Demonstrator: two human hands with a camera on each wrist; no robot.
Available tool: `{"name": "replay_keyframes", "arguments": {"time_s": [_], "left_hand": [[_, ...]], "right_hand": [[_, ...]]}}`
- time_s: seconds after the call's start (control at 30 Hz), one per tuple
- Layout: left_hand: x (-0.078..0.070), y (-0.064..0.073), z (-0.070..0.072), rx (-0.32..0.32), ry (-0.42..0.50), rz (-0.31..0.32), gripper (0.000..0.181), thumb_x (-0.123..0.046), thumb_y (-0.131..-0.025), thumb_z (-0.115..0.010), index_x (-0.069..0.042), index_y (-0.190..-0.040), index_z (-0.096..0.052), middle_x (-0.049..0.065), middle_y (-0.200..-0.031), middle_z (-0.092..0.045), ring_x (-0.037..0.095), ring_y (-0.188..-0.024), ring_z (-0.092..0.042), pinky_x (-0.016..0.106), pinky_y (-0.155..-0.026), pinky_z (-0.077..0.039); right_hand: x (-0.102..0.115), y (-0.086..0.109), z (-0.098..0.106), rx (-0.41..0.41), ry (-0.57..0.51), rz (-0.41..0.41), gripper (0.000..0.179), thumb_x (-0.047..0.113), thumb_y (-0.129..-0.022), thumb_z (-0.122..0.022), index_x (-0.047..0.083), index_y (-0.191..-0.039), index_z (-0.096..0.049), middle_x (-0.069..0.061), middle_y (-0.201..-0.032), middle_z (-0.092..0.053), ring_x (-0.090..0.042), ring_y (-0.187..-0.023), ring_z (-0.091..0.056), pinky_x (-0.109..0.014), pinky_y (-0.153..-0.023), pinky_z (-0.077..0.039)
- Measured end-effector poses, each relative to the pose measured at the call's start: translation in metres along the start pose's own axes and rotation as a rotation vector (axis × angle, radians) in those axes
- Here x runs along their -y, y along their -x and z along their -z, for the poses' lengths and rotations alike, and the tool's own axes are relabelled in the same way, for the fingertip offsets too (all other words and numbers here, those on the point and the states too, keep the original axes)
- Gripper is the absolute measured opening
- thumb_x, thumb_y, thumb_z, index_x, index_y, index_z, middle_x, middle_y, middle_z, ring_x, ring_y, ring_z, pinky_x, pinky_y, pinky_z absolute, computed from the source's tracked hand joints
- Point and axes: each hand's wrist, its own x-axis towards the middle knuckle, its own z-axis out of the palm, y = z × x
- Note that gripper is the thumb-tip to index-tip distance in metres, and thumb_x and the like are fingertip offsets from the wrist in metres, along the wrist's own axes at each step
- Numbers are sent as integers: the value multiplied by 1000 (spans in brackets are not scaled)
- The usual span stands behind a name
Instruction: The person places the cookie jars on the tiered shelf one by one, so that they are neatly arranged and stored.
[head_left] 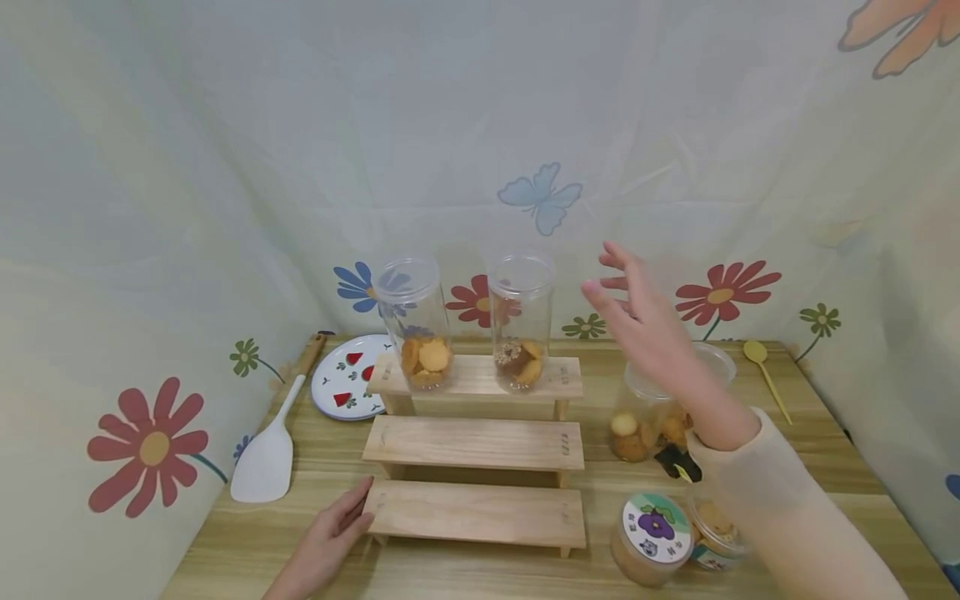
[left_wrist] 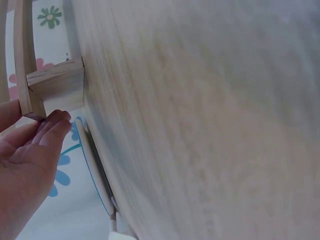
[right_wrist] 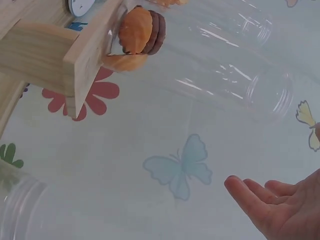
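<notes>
A three-step wooden stand (head_left: 474,442) stands mid-table. My left hand (head_left: 326,537) holds the left end of its lowest step; in the left wrist view the board's corner (left_wrist: 34,107) lies between the thumb and the fingers (left_wrist: 52,127). Two tall clear jars rest on the top step: the left jar (head_left: 411,321) has round cookies low inside, the right jar (head_left: 522,321) dark and golden ones. My right hand (head_left: 648,325) is raised in the air to the right of that jar, fingers spread and nothing in them. In the right wrist view the hand (right_wrist: 280,205) is apart from the jar (right_wrist: 220,75).
Two more clear cookie jars (head_left: 633,417) stand right of the stand, partly behind my right forearm. Nearer are a tub with a flower-print lid (head_left: 654,533) and another cookie tub (head_left: 716,533). A white spatula (head_left: 264,462) and a patterned plate (head_left: 337,408) lie left, a yellow spoon (head_left: 767,375) far right.
</notes>
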Motion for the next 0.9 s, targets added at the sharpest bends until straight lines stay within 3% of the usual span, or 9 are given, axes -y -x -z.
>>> {"name": "replay_keyframes", "arguments": {"time_s": [0.2, 0.47, 0.7, 0.9], "left_hand": [[0, 0, 0, -2, 8, -3, 52, -8, -98, -56, 10, -143, -35, 25, -148, -33, 33, -133, -35, 29, -103, -37], [1, 0, -2, 12, 32, 1, 53, -7, -98, -55, 12, -142, -34, 27, -148, -31, 34, -133, -33, 29, -102, -38], [1, 0, -3, -8, 11, -12, 51, -7, -98, -56, 9, -142, -37, 24, -147, -35, 30, -132, -35, 23, -102, -35], [3, 0, -2, -3, 13, -11, 52, -8, -98, -56, 9, -142, -36, 24, -148, -34, 30, -133, -34, 18, -101, -35]], "right_hand": [[-12, 11, 11, -8, -1, -20, 68, 42, -100, -49, 17, -154, -17, -8, -150, -32, -31, -129, -39, -53, -104, -37], [-23, 28, 32, -17, 96, -31, 67, 38, -100, -51, 16, -154, -19, -11, -149, -31, -34, -128, -38, -56, -102, -36], [-40, 42, 54, -32, 156, -72, 69, 34, -101, -51, 8, -154, -15, -21, -143, -33, -36, -121, -39, -60, -100, -34], [-61, 52, 67, -23, 189, -107, 70, 33, -101, -50, 3, -153, -14, -28, -145, -29, -45, -126, -34, -65, -96, -34]]}}
